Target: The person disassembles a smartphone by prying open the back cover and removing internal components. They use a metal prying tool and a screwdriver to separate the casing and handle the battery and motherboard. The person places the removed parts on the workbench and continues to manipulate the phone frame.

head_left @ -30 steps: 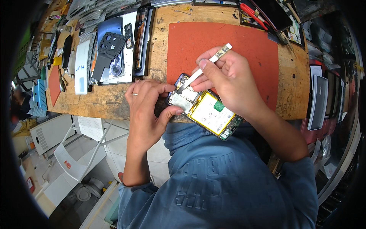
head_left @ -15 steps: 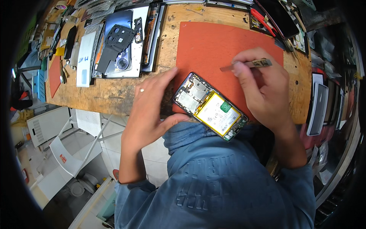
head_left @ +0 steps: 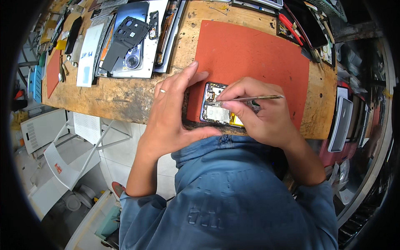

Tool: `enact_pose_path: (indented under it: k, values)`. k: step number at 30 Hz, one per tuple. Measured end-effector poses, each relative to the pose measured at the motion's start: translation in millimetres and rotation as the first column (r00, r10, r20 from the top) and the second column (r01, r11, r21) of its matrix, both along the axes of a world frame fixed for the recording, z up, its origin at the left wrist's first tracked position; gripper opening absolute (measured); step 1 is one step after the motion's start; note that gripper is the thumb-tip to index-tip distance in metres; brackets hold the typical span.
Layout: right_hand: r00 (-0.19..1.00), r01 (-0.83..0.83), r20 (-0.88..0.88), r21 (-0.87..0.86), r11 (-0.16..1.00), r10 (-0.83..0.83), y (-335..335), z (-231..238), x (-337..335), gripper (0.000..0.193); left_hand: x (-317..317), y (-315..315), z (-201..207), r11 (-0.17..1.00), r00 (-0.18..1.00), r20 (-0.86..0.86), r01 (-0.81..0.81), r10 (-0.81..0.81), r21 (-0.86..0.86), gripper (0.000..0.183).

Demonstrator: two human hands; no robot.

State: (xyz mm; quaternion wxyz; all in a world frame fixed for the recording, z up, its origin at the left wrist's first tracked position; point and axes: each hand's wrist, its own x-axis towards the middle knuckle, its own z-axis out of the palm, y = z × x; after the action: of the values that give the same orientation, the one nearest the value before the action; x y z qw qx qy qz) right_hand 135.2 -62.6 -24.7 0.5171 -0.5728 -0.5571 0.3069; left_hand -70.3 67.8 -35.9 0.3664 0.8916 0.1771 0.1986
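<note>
An opened smartphone (head_left: 217, 113) lies on the front edge of an orange-red mat (head_left: 250, 50), its inner metal plates and part of a yellow-edged battery showing. My right hand (head_left: 264, 114) covers the rest of it and pinches a thin, flat metal tool (head_left: 260, 98). The tool's tip is over the upper part of the phone's inside; whether it touches is too small to tell. My left hand (head_left: 166, 110) is open at the phone's left, fingers stretched out, thumb along its near edge. A ring (head_left: 162, 91) is on one of its fingers.
Back left, a stack of phone parts includes a blue back cover (head_left: 135, 39) and a black bracket (head_left: 132, 33). Red-handled pliers (head_left: 291, 28) and a dark phone screen (head_left: 307, 26) lie back right. The wooden bench (head_left: 112, 98) ends just before my lap.
My right hand has come left and down with the tool over the phone. The phone has turned straighter on the mat. My left hand stays beside it, fingers extended.
</note>
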Motion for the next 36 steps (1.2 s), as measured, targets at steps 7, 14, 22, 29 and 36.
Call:
enact_pose_path:
  k: [7,14,22,29,36]
  values:
    - [0.999,-0.052,-0.018,-0.071,0.996,0.05,5.4,1.4,2.6,0.008,-2.6,5.1,2.9,0.993,0.991,-0.119,0.071,-0.06,0.089,0.124]
    - [0.999,-0.05,0.008,-0.062,0.997,0.051,6.0,3.4,1.9,0.008,-2.8,5.1,0.5,0.993,0.992,-0.117,0.065,-0.053,0.1,0.122]
    - [0.988,-0.086,0.139,0.127,0.988,0.068,5.2,-8.1,-3.1,0.013,-1.8,6.1,0.1,0.993,0.993,-0.104,0.064,-0.053,0.103,0.12]
    - [0.927,-0.155,0.372,0.268,0.951,0.046,-4.5,-8.9,-9.5,0.015,-2.8,5.5,-2.4,0.992,0.994,-0.097,0.059,-0.048,0.114,0.119]
    - [0.749,-0.187,0.658,0.322,0.928,-0.077,-17.1,-7.0,-23.4,0.013,-2.1,4.9,-2.2,0.99,0.995,-0.092,0.054,-0.043,0.128,0.117]
